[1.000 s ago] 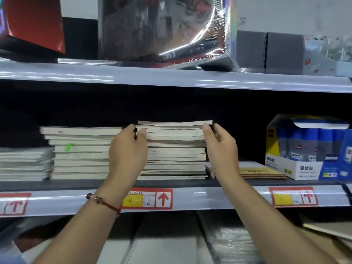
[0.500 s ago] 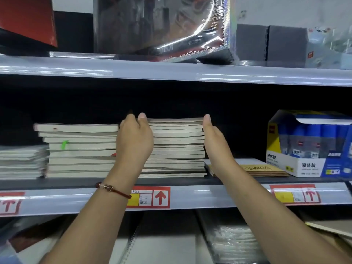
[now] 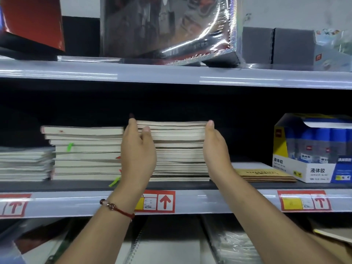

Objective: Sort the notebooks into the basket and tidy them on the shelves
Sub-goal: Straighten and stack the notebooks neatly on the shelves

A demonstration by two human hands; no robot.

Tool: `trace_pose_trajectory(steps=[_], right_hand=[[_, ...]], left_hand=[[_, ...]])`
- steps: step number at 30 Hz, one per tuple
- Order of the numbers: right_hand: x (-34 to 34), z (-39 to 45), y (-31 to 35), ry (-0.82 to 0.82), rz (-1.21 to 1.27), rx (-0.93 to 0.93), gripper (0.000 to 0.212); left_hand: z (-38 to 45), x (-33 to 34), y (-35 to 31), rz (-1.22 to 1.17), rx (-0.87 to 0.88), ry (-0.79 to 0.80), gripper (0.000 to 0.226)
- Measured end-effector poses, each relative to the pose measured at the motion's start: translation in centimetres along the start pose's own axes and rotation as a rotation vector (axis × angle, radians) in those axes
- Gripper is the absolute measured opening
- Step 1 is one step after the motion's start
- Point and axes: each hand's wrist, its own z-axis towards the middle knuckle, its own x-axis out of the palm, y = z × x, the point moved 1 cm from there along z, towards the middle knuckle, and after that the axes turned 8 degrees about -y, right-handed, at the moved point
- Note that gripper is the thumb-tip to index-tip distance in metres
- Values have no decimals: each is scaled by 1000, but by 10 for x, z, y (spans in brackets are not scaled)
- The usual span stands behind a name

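Both hands flat against the sides of the middle notebook stack (image 3: pixel 179 151) on the shelf (image 3: pixel 190 185): left hand (image 3: pixel 138 155) on its left edge, right hand (image 3: pixel 216 149) on its right, fingers extended, squaring edges, not lifting. Taller stack (image 3: pixel 85 153) sits just left of the left hand.

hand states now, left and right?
Left hand: open, fingers against the left side of the middle notebook stack.
Right hand: open, flat against its right side.

head view, close, facing shelf (image 3: pixel 190 185)
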Motion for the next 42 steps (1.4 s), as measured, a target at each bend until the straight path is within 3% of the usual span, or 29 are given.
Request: trace_pose_trajectory(steps=[4, 9, 17, 23, 25, 28, 31, 36, 39, 42], right_hand=[[-4, -5, -4, 51, 8, -80, 51], [-10, -6, -6, 91, -38, -153, 52], [-15, -2, -11, 119, -143, -282, 40], [-30, -12, -7, 186, -267, -263, 61], [-50, -39, -8, 151, -248, -370, 61], [-86, -95, -18, 115, -287, -686, 42], [-110, -138, -56, 260, -496, -844, 32], [-118, -161, -123, 661, -960, -439, 47], [-119, -159, -143, 718, -1003, -264, 59], [-118, -157, -155, 677, -1011, -188, 64]], left_hand=[[-19, 0, 5, 205, 219, 39, 64], [-17, 2, 6, 220, 176, 52, 62], [-17, -3, 2, 401, 245, 137, 66], [-49, -21, 7, 433, 365, 320, 67], [-84, -39, 13, 394, 521, 331, 59], [-147, -67, 36, 291, 734, 481, 43], [-185, -79, 84, 456, 682, 734, 39], [-174, -84, 144, 831, 429, 1004, 90], [-161, -85, 154, 855, 363, 1013, 115], [-164, -82, 155, 829, 328, 997, 120]])
